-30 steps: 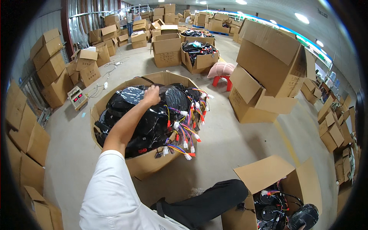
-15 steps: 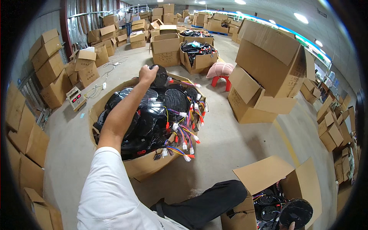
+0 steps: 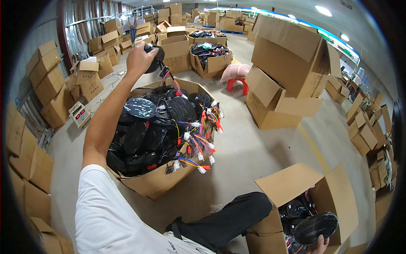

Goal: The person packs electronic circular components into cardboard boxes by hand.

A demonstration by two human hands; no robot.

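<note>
Disc (image 3: 155, 61), black and flat, raised between 10 and 11 o'clock in the left hand (image 3: 139, 59), whose fingers are closed about its edge; a cable (image 3: 174, 84) trails from it toward 5 o'clock. At 4 o'clock the right hand (image 3: 320, 244), partly cut off by the lower edge of the view, has its fingers bent onto the rim of a glossy black disc (image 3: 316, 227); this second piece is tilted over the mouth of an open box (image 3: 264, 239) containing further dark round parts (image 3: 294, 207). At 9 o'clock, a large carton (image 3: 148, 184) bears a heap of black wrapped pieces (image 3: 181, 110) reaching its rim, coloured leads (image 3: 199, 139) spilling over its 4 o'clock side. Degree of completion, as judged from this arrangement: both hand-held discs are clear of the piles, neither is set down, and the well-stocked carton suggests that much remains. The open box appears partly filled, but how deep its contents go, and how many pieces are finished with, cannot be told.
</note>
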